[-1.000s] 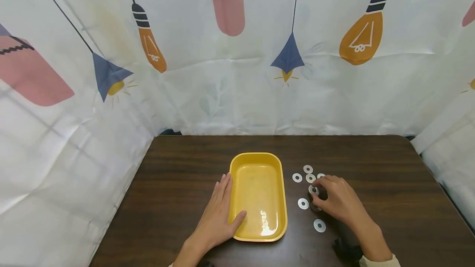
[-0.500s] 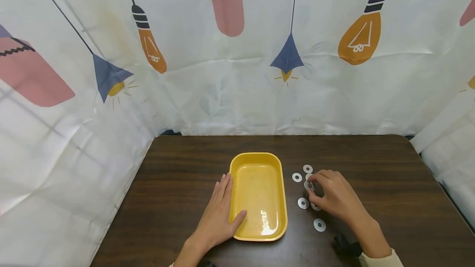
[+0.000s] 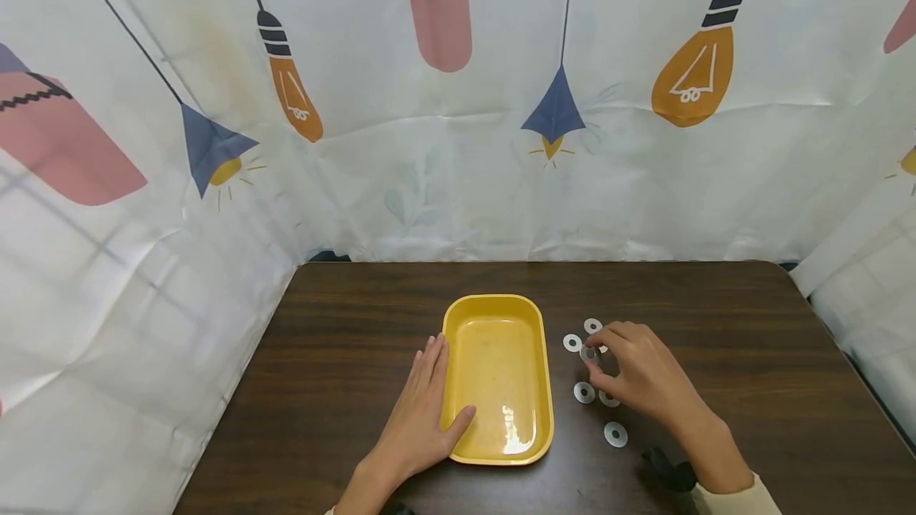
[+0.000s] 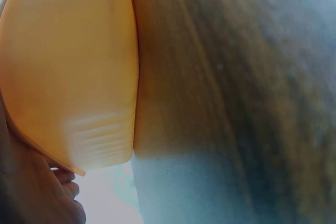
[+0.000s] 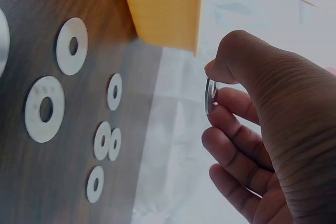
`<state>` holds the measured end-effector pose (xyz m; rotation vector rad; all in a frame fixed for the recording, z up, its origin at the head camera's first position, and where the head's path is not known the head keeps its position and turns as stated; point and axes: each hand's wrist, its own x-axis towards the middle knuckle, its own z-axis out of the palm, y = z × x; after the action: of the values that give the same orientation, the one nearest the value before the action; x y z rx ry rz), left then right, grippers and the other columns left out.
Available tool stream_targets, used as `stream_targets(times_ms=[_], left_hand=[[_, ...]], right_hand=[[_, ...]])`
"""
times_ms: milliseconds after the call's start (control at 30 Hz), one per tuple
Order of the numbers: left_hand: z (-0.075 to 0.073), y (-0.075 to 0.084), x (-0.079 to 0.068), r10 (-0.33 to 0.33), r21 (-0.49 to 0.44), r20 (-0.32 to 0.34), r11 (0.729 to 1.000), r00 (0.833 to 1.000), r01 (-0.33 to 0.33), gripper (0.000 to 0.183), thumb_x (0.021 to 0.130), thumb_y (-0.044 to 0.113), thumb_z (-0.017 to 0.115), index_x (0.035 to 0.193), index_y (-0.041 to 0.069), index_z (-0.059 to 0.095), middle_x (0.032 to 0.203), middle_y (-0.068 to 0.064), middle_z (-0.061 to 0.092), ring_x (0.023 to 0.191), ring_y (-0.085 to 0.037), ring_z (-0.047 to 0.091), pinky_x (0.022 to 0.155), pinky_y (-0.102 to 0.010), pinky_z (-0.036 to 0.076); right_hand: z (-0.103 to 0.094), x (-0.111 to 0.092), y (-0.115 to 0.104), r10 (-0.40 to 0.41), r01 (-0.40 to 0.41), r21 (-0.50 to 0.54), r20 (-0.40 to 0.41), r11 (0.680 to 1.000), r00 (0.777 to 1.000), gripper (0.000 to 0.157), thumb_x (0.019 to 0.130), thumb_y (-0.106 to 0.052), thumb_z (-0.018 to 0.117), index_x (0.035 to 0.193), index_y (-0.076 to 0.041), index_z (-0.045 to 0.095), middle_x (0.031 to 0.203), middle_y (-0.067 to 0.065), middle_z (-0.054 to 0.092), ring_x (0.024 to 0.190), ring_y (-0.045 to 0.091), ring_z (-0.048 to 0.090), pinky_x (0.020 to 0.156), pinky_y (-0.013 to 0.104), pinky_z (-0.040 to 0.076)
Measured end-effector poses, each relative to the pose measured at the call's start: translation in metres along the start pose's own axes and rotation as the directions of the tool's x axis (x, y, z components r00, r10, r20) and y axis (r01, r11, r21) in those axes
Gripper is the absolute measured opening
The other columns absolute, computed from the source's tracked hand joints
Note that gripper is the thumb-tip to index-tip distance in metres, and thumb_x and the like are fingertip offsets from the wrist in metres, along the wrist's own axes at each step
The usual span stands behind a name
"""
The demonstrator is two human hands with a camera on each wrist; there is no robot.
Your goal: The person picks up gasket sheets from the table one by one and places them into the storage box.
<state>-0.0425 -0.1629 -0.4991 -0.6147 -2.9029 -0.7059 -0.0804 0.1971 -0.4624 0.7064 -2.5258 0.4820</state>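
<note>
My left hand lies with straight fingers along the left side of a yellow tray, its thumb over the near rim. In the left wrist view the tray's outer wall fills the left part, with some fingers below its rim. My right hand pinches a metal washer between thumb and fingertips, raised over the table to the right of the tray. Beneath and around that hand lie several flat washers, one left of the wrist and another nearer me. Part of the group is hidden by the hand.
The dark wooden table reaches back to a white curtain printed with lamps and bulbs, which also hangs along both sides. A dark strap sits at the right wrist.
My right hand has lifted the washer from among the others and moved it a little left and away from me, toward the tray. The left hand and the tray have stayed still.
</note>
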Motion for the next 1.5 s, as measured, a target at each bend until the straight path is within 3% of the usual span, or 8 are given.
stream_targets(times_ms=[433,900,1200,1500], left_hand=[[0.0,0.001,0.0,-0.006,-0.017,0.006,1.0,1.0,0.006,0.1,0.097,0.048,0.067,0.169,0.0,0.017,0.18,-0.013,0.015,0.168,-0.029,0.015,0.133,-0.02,-0.01],[-0.001,0.0,-0.001,-0.018,-0.026,0.03,1.0,0.999,0.018,0.1,0.097,0.046,0.066,0.169,0.001,0.014,0.181,-0.011,0.009,0.169,-0.027,0.01,0.132,-0.018,-0.013],[0.002,0.003,0.0,-0.023,-0.033,0.041,0.999,0.999,0.024,0.102,0.096,0.046,0.067,0.17,0.003,0.012,0.181,-0.011,0.009,0.169,-0.025,0.008,0.134,-0.022,-0.009],[0.001,0.002,0.002,-0.048,-0.041,0.047,0.998,0.998,0.05,0.101,0.096,0.046,0.068,0.17,0.005,0.013,0.181,-0.009,0.008,0.169,-0.024,0.007,0.131,-0.018,-0.013]], right_hand=[[0.0,0.015,-0.008,0.001,-0.001,0.024,0.029,1.0,1.0,0.025,0.074,-0.019,0.091,0.095,-0.015,0.078,0.092,-0.002,0.075,0.081,0.014,0.067,0.078,0.043,0.061],[0.005,0.038,-0.02,0.009,-0.013,0.051,0.068,0.999,0.998,0.022,0.077,-0.023,0.089,0.095,-0.015,0.079,0.094,-0.003,0.076,0.087,0.018,0.07,0.081,0.041,0.06],[0.007,0.048,-0.029,-0.027,0.017,0.101,0.097,0.995,0.995,0.021,0.081,-0.025,0.089,0.097,-0.015,0.08,0.095,-0.004,0.077,0.088,0.016,0.071,0.087,0.042,0.061],[0.008,0.065,-0.039,-0.079,0.062,0.119,0.146,0.991,0.986,0.018,0.083,-0.024,0.085,0.099,-0.018,0.081,0.097,-0.004,0.077,0.088,0.016,0.068,0.084,0.038,0.058]])
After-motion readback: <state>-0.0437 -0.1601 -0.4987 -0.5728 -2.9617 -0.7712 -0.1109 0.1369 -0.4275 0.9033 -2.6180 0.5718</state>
